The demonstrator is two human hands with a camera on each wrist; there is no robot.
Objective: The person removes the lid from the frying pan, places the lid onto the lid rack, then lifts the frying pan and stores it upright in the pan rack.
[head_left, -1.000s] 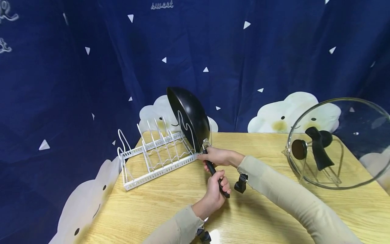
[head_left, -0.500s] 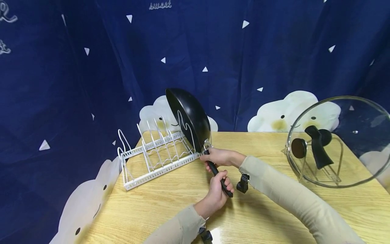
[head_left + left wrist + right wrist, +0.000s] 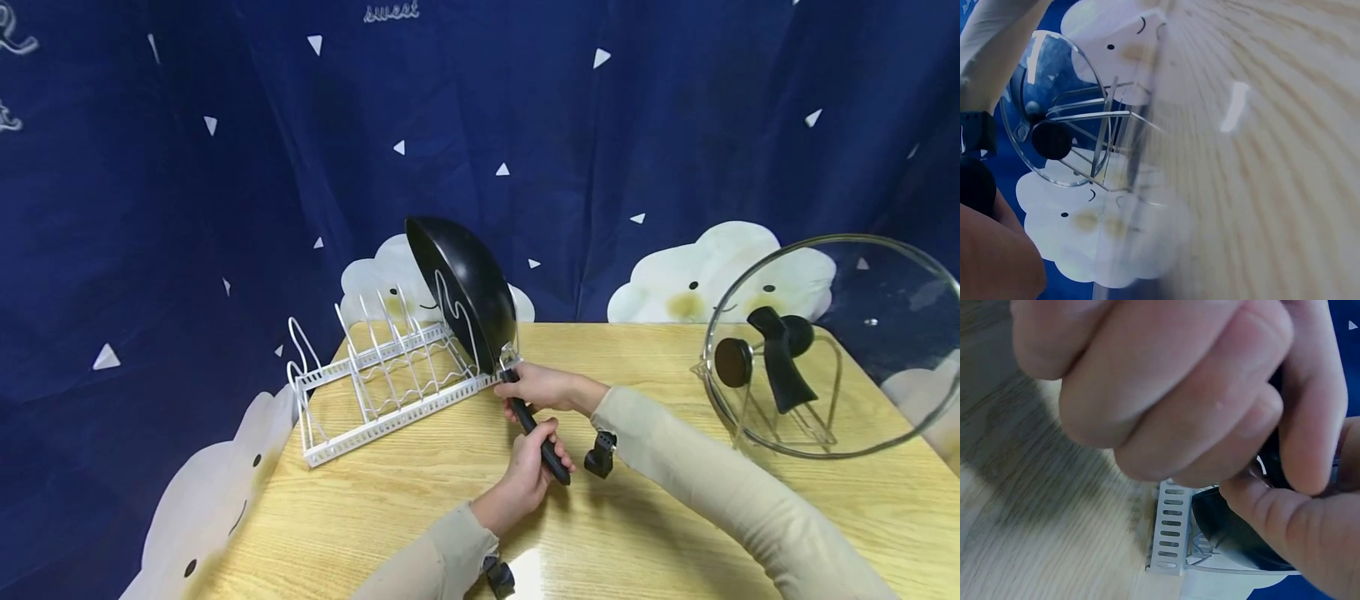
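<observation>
A black frying pan stands tilted on its edge in the right end of a white wire rack, its hollow side facing left. Its black handle points down toward the person. My left hand grips the handle near its free end. Closer to the pan, my right hand holds the same handle beside the rack's right corner. In the right wrist view, curled fingers hide most of the handle, with part of the pan below them.
On the right, a large glass lid with a black knob leans in a wire stand, beside a black handle-like piece. The wooden table ends at a dark blue curtain.
The pan has stayed in the rack. Its handle end and both hands have shifted very slightly right, with the grip kept; the camera view has drifted a little.
</observation>
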